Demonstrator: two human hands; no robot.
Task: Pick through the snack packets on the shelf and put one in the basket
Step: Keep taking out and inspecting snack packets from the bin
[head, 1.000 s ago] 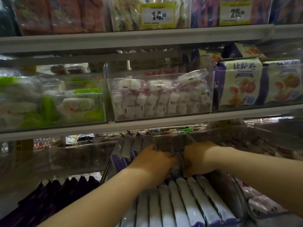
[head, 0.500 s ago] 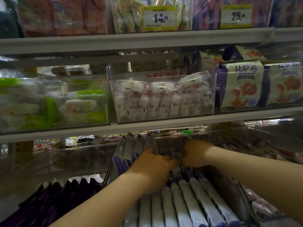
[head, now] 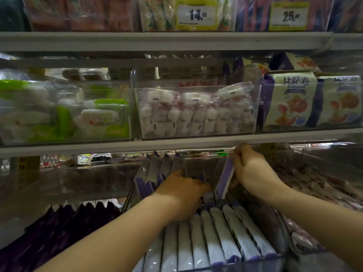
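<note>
A clear bin (head: 282, 258) on the lower shelf holds a row of white and purple snack packets (head: 216, 238) standing on edge. My right hand (head: 253, 169) grips one purple-edged packet (head: 225, 179) by its top and holds it raised above the row, just under the shelf above. My left hand (head: 182, 195) reaches into the row, fingers pressed between the front packets and the back ones (head: 157, 171), which lean to the left. No basket is in view.
To the left sits a row of dark purple packets (head: 64, 222). A bin of pinkish packets (head: 314, 185) lies to the right. The shelf above (head: 176, 143) carries clear bins of white sweets (head: 196, 112), green packs (head: 64, 112) and pizza-roll bags (head: 290, 103).
My right hand has risen and moved right, lifting one packet out of the row. My left hand stays pressed among the packets.
</note>
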